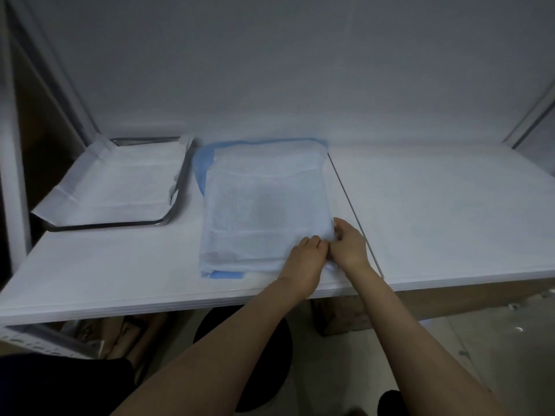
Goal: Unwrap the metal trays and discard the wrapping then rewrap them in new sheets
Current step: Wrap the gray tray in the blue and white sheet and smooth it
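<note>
At the tabletop's (435, 205) far-left corner sits a paper-lined metal tray (168, 217), mid-tabletop lies the wrapped bundle (258, 205), and at its near-right corner left hand (303, 259) and right hand (350, 244) meet, fingers pinching the wrapping.

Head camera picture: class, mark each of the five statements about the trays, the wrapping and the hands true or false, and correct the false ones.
1. Both hands work at the near right corner of the wrapped bundle. True: the left hand and right hand meet there.
2. The open metal tray lies to the right of the bundle. False: it lies to the left.
3. A white sheet lies in the open tray. True.
4. A blue sheet shows under the bundle's pale wrap. True, at the far left and near edges.
5. The bundle sits on the floor. False: it sits on the white table.
</note>
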